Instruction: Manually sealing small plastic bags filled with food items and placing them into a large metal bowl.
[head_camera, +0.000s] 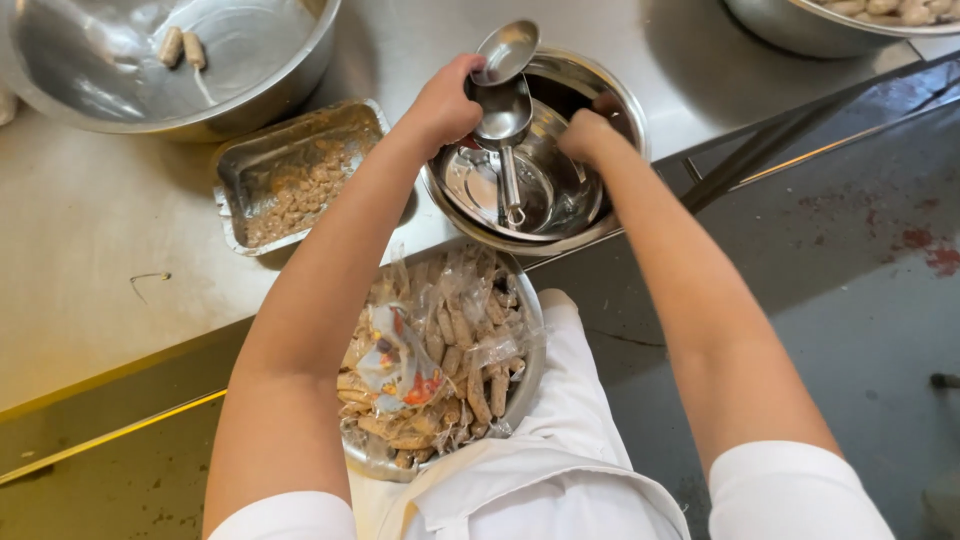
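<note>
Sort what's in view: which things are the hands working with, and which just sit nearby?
In hand:
left hand gripping the ladle
right hand inside the steel bowl
lid lying in that bowl

Lying about:
foil tray with crumbs
big bowl holding two rolls
lap bowl of rolls under plastic
far bowl

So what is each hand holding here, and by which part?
The left hand grips metal spoons near their bowls, handles hanging into the steel bowl. The right hand reaches inside that bowl; what its fingers hold cannot be told.
</note>
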